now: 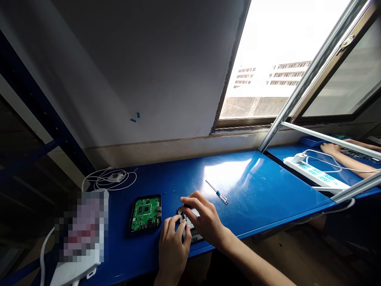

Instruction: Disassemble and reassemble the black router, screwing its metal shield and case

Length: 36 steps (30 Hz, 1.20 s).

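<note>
Grey-and-black plastic housing (195, 238) lies at the front edge of the blue glossy surface (253, 206), partly hidden under both hands. Left hand (175, 240): half-curled, fingertips on the housing's left side; can't tell if it's clamping or just resting. Right hand (205, 216): thumb and index nearly closed on a small dark piece (187, 205), right over the housing; piece too small to identify.

Handling, my guess: housing light, stiff, smooth enough to skid; take it by the outer side walls. Dark piece light, easy to drop; fingertip pinch.

Count: 1 housing, 1 dark piece, 1 green circuit board (146, 213) in 1 black shallow case (131, 217) left of the hands, 1 blue-clear-handled screwdriver (218, 193) towards the back edge, 2 tiny specks (174, 191), maybe screws.
</note>
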{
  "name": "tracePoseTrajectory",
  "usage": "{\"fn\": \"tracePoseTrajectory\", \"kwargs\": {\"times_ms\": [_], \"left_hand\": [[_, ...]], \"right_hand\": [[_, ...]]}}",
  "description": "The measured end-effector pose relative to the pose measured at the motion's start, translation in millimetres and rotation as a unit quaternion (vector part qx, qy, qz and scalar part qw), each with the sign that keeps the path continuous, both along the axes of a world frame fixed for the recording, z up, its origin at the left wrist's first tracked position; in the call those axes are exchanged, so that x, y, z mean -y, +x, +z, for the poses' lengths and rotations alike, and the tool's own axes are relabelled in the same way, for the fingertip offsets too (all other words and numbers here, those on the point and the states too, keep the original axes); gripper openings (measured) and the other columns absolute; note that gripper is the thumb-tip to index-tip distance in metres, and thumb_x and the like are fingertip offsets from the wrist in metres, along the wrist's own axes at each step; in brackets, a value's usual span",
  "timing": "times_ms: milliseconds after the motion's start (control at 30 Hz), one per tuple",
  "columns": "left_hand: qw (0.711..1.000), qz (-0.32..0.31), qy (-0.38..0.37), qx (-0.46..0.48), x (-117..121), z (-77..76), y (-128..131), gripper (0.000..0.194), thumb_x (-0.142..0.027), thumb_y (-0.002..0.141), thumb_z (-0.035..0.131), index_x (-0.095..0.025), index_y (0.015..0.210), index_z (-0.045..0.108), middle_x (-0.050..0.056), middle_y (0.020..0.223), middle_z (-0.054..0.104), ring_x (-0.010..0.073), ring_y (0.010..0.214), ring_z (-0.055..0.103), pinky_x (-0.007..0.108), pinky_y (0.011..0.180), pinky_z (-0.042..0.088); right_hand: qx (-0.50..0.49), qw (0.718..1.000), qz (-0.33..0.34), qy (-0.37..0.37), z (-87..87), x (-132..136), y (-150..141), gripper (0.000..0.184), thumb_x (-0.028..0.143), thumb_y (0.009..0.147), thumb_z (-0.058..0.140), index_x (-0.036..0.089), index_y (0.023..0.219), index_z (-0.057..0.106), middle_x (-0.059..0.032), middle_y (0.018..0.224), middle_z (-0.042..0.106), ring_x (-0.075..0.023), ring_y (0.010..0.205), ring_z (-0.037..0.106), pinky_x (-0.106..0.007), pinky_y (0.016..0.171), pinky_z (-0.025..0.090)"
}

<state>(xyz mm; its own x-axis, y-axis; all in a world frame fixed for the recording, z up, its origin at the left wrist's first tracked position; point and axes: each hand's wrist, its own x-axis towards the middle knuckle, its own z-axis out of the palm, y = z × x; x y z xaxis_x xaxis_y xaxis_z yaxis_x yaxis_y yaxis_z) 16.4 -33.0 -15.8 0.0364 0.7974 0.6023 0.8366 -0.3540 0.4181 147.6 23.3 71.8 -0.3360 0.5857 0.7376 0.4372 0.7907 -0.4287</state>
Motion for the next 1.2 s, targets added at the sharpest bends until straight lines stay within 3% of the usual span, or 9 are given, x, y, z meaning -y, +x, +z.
{"fn": "tracePoseTrajectory", "kwargs": {"times_ms": [133,433,867,1200], "left_hand": [[1.000,0.002,0.003,-0.001,0,1.4,0,0.027,-0.021,0.099,0.047,-0.022,0.095,0.074,0.009,0.106,0.070,0.0268,0.099,0.066,0.042,0.080,0.060],[1.000,0.005,0.015,0.003,0,1.7,-1,0.025,-0.021,0.097,0.049,-0.024,0.097,0.073,0.008,0.103,0.071,0.0266,0.097,0.067,0.040,0.079,0.061],[1.000,0.002,-0.001,0.013,0,0.2,0,0.026,-0.021,0.099,0.047,-0.022,0.097,0.073,0.009,0.105,0.071,0.0264,0.099,0.067,0.040,0.080,0.060],[1.000,0.000,0.000,0.015,0,1.4,0,0.025,-0.020,0.099,0.048,-0.022,0.097,0.073,0.009,0.105,0.071,0.0263,0.098,0.067,0.041,0.081,0.060]], "right_hand": [[0.002,1.000,-0.012,0.022,-0.7,-1,-2,0.019,0.022,0.099,0.060,0.021,0.117,0.063,-0.0055,0.091,0.064,-0.0128,0.072,0.066,-0.022,0.058,0.057],[0.026,0.999,0.018,-0.007,-1.6,11,1,0.035,0.017,0.101,0.050,0.020,0.135,0.051,-0.0097,0.106,0.070,-0.0157,0.081,0.071,-0.027,0.069,0.063],[0.028,0.999,0.002,-0.022,0.4,4,9,0.025,0.019,0.100,0.056,0.020,0.126,0.056,-0.0077,0.101,0.069,-0.0134,0.075,0.069,-0.024,0.066,0.060],[0.051,0.997,-0.043,0.025,0.1,5,4,0.024,0.023,0.100,0.057,0.020,0.123,0.056,-0.0070,0.093,0.068,-0.0146,0.070,0.069,-0.024,0.060,0.061]]}}
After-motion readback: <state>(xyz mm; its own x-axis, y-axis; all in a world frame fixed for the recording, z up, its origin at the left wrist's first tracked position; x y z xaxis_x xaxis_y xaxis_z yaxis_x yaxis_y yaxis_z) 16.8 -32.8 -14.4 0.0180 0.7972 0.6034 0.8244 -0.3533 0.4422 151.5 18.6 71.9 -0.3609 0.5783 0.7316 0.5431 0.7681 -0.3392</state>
